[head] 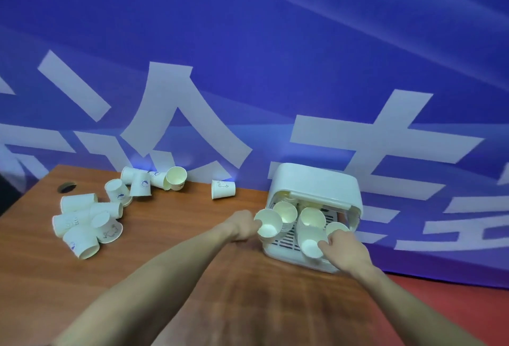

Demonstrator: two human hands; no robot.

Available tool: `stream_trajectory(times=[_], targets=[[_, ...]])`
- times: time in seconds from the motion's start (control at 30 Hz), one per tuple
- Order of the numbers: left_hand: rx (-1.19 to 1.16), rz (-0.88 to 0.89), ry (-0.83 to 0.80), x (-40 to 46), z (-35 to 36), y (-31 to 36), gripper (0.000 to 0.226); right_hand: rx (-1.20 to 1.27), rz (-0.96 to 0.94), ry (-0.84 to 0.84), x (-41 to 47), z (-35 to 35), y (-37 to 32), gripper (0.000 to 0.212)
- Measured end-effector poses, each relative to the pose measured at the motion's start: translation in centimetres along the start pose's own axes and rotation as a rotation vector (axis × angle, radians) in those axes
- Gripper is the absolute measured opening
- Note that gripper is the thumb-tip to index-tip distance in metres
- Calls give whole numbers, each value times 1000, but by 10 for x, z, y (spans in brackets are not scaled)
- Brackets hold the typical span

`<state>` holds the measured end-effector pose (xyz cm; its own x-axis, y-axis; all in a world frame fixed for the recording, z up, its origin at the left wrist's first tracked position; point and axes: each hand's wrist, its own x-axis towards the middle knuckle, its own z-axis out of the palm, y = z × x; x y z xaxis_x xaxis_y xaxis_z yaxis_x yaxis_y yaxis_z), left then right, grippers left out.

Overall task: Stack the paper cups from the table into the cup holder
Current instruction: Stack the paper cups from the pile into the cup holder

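Fingers of the right hand (347,249) curl against the rim of a paper cup (311,243) at the near edge of the white cup holder (316,183); thumb hidden. Left hand (243,225) grips the side of a second cup (267,226), mouth toward the camera, at the holder's left front corner. Stacked cups (286,212) fill the holder behind. Loose cups (82,221) lie scattered farther left on the wooden table (170,221); one lone cup (223,189) lies near the blue banner (275,56).

A blue banner (275,42) with large white characters fills the wall behind a reddish-brown wooden table (170,235) with a round cable hole (66,187); red floor (454,312) shows at right
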<state>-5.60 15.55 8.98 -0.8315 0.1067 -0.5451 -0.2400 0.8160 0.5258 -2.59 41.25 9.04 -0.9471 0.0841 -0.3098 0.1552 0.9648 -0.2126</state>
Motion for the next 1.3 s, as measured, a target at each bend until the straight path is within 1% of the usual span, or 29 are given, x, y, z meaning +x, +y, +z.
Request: stream_trajectory(times=[0.1,0.2,0.27,0.43,0.57,0.8,1.07,1.3], targets=[[-29,60,17,8,18,27,35,14,29,10,-2,-10,26,30],[-106,115,40,13,34,52,38,34,48,32,-1,-18,50,29],[-120,143,43,17,43,67,38,57,63,39,-1,-21,65,26],[-89,190,51,32,58,92,36,74,99,36,3,-26,94,29],[-64,221,8,42,74,111,33,72,128,60,11,-26,117,30],[-20,181,-81,63,99,132,33,137,139,158,26,-20,144,32],[-30,58,-159,84,115,138,31,178,139,156,37,-15,157,33],[-39,61,-122,88,113,138,42,190,126,165,36,-17,155,32]])
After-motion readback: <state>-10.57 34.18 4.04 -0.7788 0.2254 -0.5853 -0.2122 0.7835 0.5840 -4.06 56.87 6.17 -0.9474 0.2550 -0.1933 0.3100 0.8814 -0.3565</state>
